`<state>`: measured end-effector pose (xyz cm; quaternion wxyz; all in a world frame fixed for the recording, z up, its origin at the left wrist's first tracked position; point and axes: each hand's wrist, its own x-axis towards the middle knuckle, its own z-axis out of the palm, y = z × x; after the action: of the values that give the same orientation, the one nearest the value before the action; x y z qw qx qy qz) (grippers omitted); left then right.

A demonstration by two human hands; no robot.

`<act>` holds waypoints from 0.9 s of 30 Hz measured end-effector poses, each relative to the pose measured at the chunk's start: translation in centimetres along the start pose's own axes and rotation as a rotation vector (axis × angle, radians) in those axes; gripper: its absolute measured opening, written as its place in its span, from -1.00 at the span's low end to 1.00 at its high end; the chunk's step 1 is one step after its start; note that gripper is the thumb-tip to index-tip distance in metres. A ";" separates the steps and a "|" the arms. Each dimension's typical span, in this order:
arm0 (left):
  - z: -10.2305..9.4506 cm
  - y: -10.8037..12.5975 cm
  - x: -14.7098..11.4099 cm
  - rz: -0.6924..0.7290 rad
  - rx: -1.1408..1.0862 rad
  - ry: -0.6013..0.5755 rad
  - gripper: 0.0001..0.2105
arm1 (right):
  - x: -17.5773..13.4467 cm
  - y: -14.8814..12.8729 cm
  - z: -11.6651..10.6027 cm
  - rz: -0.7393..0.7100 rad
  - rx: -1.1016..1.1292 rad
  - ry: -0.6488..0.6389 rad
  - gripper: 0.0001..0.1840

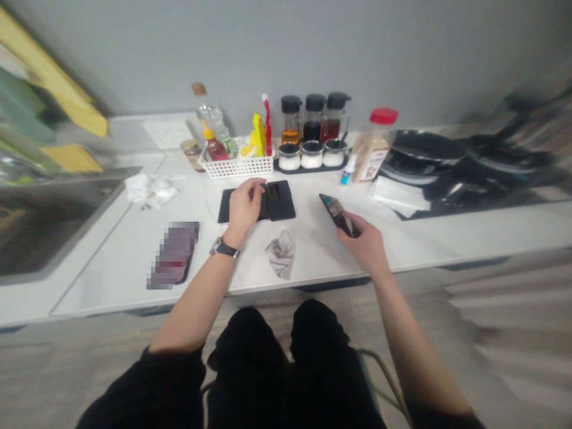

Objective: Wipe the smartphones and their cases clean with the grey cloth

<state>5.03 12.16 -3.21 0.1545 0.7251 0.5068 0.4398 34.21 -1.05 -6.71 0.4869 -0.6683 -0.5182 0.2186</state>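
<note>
White desk against a grey wall, sink at left. Left hand rests fingers-down on two dark phones lying side by side. Right hand is clamped on a tilted phone. A grey cloth lies between them.

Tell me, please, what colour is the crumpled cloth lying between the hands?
Grey: the crumpled cloth shows best in the head view.

We have one view only, worn on the head. It looks forward and down from a seat, close over the long white countertop. Our own lap fills its lower edge.
</note>
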 end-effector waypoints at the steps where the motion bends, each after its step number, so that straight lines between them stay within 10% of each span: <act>1: 0.5 0.6 -0.4 -0.004 -0.097 -0.014 -0.67 | 0.3 0.0 -0.3 0.077 0.208 -0.019 -0.40; 4: 2.6 3.2 -2.2 -0.060 -0.390 -0.197 -0.61 | 0.5 -0.4 0.0 0.255 0.772 -0.152 -0.47; 8: 5.3 6.8 -4.6 -0.334 -0.726 -0.387 -0.41 | -1.0 -2.4 3.5 0.251 0.965 -0.238 -0.48; 14: 4.4 8.3 -4.3 -0.636 -1.052 -0.255 -0.60 | -3.4 -5.3 6.5 -0.139 0.573 -0.289 -0.37; 19: 0.9 7.1 -3.3 -0.777 -1.349 -0.213 -0.52 | -5.1 -5.6 6.0 -0.325 0.142 -0.085 -0.69; 27: -0.7 6.1 -4.0 -0.856 -1.504 -0.255 -0.40 | -6.5 -4.5 7.8 -0.513 -0.173 -0.355 -0.60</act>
<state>7.72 5.80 -0.66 0.7994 0.2219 0.2898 0.4772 23.48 -3.63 -7.50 0.3694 -0.5065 -0.7631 0.1570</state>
